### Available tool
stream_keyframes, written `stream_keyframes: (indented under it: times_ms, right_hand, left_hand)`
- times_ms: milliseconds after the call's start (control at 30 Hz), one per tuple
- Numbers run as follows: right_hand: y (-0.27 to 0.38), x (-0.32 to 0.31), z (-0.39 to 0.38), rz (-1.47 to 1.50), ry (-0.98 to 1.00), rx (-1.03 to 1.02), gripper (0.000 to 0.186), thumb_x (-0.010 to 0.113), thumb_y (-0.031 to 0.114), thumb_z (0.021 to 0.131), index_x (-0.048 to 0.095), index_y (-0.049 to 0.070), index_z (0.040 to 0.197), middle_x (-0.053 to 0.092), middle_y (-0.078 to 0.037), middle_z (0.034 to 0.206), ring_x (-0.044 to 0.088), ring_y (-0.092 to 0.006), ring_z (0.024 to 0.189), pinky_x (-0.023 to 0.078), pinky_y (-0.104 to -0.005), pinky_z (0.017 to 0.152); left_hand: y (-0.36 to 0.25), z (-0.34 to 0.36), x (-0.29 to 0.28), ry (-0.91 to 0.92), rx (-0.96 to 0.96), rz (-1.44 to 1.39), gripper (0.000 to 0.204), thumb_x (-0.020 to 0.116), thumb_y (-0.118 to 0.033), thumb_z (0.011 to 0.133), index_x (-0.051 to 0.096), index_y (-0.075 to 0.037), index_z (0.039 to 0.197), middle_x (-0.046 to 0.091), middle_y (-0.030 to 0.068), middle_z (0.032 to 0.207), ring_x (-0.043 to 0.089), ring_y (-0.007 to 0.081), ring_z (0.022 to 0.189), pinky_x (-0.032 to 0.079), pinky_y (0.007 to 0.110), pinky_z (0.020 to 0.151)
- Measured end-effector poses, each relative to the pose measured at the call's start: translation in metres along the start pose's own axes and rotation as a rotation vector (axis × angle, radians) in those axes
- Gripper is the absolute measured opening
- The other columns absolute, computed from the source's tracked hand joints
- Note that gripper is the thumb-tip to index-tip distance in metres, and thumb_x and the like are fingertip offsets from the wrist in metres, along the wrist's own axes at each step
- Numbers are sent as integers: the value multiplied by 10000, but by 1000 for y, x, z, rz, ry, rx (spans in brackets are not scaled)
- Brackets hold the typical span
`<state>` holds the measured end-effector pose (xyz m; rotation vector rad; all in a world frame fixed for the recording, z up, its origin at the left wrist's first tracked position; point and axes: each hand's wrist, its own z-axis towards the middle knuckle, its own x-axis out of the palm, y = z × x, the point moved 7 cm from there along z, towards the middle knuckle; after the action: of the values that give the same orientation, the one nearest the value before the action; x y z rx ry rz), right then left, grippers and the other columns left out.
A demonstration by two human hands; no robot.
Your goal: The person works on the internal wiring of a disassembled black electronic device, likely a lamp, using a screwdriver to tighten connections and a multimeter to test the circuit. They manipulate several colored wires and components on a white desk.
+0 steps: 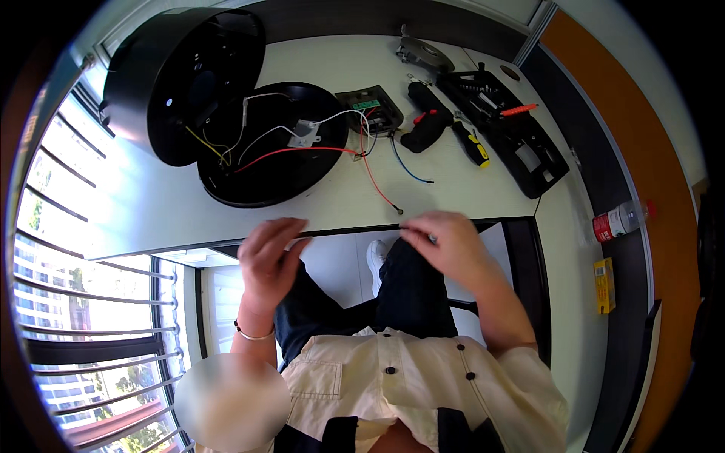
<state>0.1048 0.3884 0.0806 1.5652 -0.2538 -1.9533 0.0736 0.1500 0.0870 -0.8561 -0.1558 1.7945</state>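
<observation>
My left hand [269, 260] is raised in front of the table's near edge, its bent fingers and thumb apart with nothing between them. Opposite it, my right hand [453, 245] hovers by the same edge, fingers curled in; a tiny spot shows at its fingertips, too small to name. Beyond my hands a black oval cover [294, 177] lies on the table against a black drum-shaped housing [132, 98], with wires running between them. A red wire [302, 149] trails from the cover toward my right hand. Beside the cover sits a small grey box [389, 113] with a green part and a blue wire [408, 170].
Right of the box lie a black cordless screwdriver [429, 128], a yellow-and-black screwdriver [472, 145] and an open black tool case [502, 136] with an orange-red pen-like tool [519, 110]. Behind is a grey round metal part [424, 54]. A bottle [619, 221] and yellow box [603, 285] stand right.
</observation>
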Motion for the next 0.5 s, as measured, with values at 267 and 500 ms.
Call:
stream_keyframes:
  times_ms: [267,500]
  right_hand:
    - [-27,-44,34,-125,-177,132,125,667,96,789,686,12,880,657,-109,803,632,-246,692,497,-316,592]
    - [-38,-43,97,-487,-265,-118,120,692,135,749,690,43,826,664,-79,821,596,-254,838,445,-372,826]
  left_hand:
    - [16,24,-8,-284,101,469,218,752,-32,662,715,-53,876,655,51,937,582,218,848,469,298,707]
    - [26,35,4,-301,125,510,188,760,-73,660,714,-57,842,658,48,921,579,226,828,467,312,713]
